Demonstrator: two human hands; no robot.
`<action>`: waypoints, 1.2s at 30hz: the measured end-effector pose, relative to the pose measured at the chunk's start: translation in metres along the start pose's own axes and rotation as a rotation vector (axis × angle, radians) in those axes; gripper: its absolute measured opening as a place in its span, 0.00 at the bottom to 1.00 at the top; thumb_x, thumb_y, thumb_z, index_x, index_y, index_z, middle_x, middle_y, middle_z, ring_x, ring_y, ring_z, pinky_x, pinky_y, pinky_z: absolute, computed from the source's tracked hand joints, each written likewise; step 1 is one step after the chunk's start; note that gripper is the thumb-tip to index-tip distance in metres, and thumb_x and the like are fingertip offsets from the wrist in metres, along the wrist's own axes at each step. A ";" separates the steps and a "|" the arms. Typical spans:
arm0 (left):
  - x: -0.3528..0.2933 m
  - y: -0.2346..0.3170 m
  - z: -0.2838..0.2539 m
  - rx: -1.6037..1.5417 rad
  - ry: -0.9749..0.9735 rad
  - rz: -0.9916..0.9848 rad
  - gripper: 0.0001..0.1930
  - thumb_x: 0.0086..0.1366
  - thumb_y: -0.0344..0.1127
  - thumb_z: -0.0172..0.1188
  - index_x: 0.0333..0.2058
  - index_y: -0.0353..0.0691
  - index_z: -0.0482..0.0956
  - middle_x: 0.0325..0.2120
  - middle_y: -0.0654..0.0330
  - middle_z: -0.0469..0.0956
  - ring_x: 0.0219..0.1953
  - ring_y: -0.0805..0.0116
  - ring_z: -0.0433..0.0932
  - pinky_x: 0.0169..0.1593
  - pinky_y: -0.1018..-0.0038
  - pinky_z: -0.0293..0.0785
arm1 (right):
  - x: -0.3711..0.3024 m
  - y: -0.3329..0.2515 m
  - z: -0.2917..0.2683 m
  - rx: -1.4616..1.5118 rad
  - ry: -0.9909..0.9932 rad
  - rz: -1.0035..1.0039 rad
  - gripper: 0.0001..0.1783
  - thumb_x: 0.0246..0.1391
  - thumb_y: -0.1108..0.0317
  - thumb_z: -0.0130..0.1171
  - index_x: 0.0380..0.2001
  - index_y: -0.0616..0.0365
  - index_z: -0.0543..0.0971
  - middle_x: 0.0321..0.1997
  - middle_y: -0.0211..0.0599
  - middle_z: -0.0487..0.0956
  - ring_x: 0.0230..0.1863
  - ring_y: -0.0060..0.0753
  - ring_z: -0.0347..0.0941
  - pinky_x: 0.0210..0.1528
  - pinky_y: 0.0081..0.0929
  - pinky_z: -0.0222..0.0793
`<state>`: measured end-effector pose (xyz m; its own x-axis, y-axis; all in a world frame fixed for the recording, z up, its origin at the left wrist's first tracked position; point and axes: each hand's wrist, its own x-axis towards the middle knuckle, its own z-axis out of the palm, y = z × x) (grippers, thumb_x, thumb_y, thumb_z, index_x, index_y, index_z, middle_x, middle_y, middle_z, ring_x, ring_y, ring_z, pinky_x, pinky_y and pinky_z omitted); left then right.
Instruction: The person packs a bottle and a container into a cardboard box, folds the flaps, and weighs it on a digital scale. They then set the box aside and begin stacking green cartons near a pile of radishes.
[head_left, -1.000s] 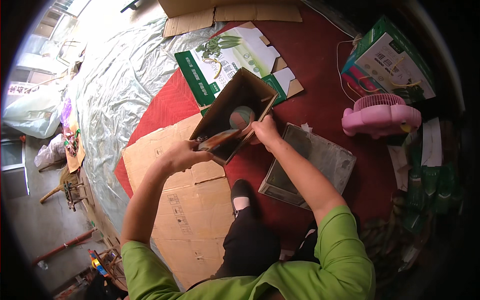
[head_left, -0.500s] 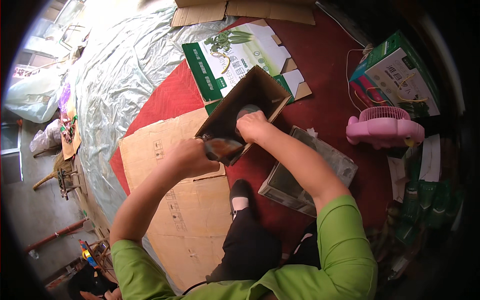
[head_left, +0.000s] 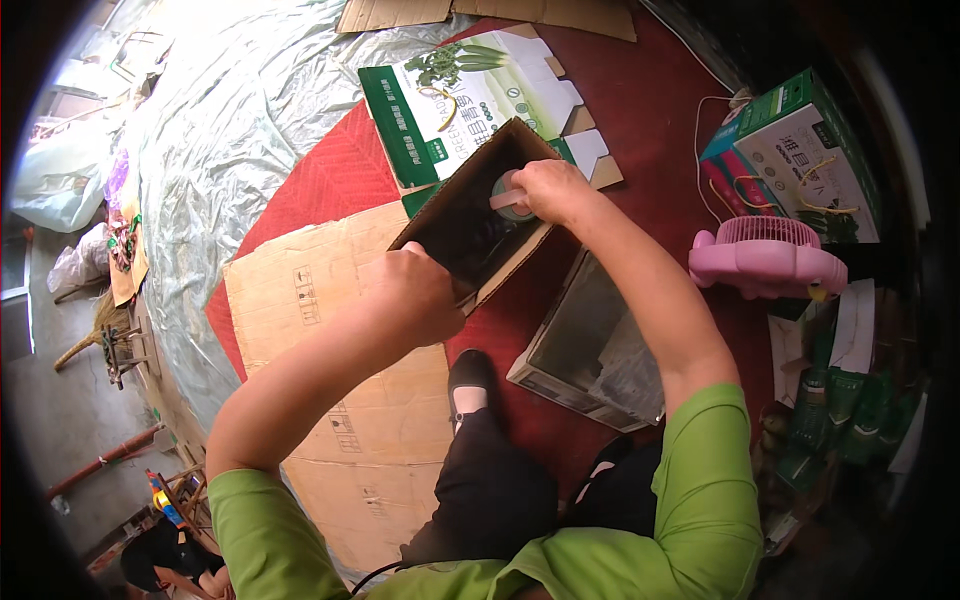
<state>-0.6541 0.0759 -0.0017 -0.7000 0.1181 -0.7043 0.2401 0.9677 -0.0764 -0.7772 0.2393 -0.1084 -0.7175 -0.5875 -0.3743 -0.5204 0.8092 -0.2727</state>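
Observation:
An open brown cardboard box (head_left: 455, 215) stands in front of me, its dark inside facing up. My left hand (head_left: 415, 290) is closed at the box's near left corner, fingers curled over the rim and partly hidden. At the opposite side, over the right rim, my right hand (head_left: 553, 190) grips what looks like a roll of clear tape (head_left: 511, 197), with a pale pinkish strip across its face. The depth of the box is too dark to make out.
A flattened green-and-white printed carton (head_left: 470, 90) lies beyond the box, and a flat brown cardboard sheet (head_left: 300, 270) to its left. A dusty grey box (head_left: 595, 345) stands right of my feet. Farther right are a pink fan (head_left: 768, 265) and a printed carton (head_left: 800, 155).
My right hand has lifted from inside the box toward its far right rim, with the roll. My left hand has shifted slightly toward the box's near corner; the glossy brownish patch beside it no longer shows.

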 end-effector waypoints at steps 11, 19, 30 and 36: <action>0.014 -0.008 0.001 -0.107 -0.117 -0.016 0.29 0.58 0.59 0.44 0.29 0.36 0.81 0.27 0.49 0.79 0.35 0.57 0.79 0.41 0.65 0.73 | -0.009 0.007 0.003 -0.003 0.155 -0.079 0.09 0.42 0.69 0.56 0.31 0.52 0.80 0.34 0.41 0.79 0.41 0.43 0.75 0.44 0.38 0.71; 0.079 0.014 0.048 -0.114 -0.191 -0.131 0.25 0.59 0.56 0.43 0.38 0.43 0.81 0.35 0.58 0.80 0.39 0.63 0.79 0.35 0.61 0.75 | -0.001 0.001 0.002 -0.076 0.196 -0.146 0.08 0.45 0.69 0.55 0.31 0.55 0.79 0.36 0.41 0.77 0.42 0.43 0.75 0.44 0.36 0.72; 0.080 0.006 0.065 -0.253 -0.093 -0.199 0.28 0.60 0.57 0.45 0.39 0.36 0.79 0.40 0.49 0.78 0.45 0.55 0.76 0.48 0.66 0.71 | 0.006 -0.005 0.000 -0.188 0.192 -0.210 0.08 0.48 0.66 0.53 0.31 0.55 0.79 0.36 0.41 0.77 0.41 0.42 0.75 0.43 0.35 0.72; 0.088 0.010 0.081 -0.392 0.009 -0.288 0.25 0.57 0.56 0.49 0.36 0.38 0.80 0.39 0.48 0.77 0.44 0.55 0.76 0.48 0.65 0.71 | 0.003 -0.001 -0.002 -0.167 0.168 -0.184 0.08 0.48 0.69 0.52 0.32 0.55 0.78 0.35 0.41 0.77 0.41 0.43 0.75 0.43 0.36 0.72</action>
<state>-0.6589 0.0777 -0.1213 -0.7068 -0.1668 -0.6874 -0.2346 0.9721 0.0054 -0.7798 0.2366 -0.1074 -0.6636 -0.7270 -0.1764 -0.7076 0.6865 -0.1676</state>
